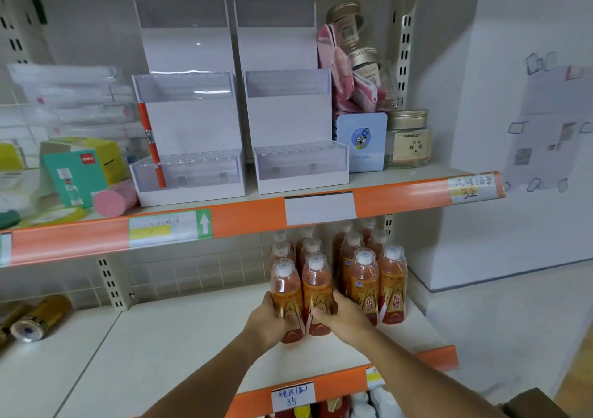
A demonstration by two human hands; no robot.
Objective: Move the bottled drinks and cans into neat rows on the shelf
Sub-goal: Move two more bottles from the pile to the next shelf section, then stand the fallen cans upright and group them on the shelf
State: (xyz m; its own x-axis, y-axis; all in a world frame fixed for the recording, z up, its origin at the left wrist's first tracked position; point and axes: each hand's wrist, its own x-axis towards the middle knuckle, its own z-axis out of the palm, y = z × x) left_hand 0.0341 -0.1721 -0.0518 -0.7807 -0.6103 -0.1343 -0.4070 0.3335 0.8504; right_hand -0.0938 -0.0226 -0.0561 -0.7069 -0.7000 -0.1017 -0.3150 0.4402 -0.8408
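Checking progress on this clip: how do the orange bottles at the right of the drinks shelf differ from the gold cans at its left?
The orange bottles stand upright; the gold cans lie on their sides. The bottles are packed in rows front to back; the cans lie loose and askew. The left hand and right hand each grip a front bottle; the cans are untouched. Both groups are on the same shelf.

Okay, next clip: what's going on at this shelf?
A person is tidying orange bottled drinks on the lower shelf. The left hand and right hand grip the two front bottles of the left rows, beside the right-hand rows. Gold cans lie on their sides at far left.
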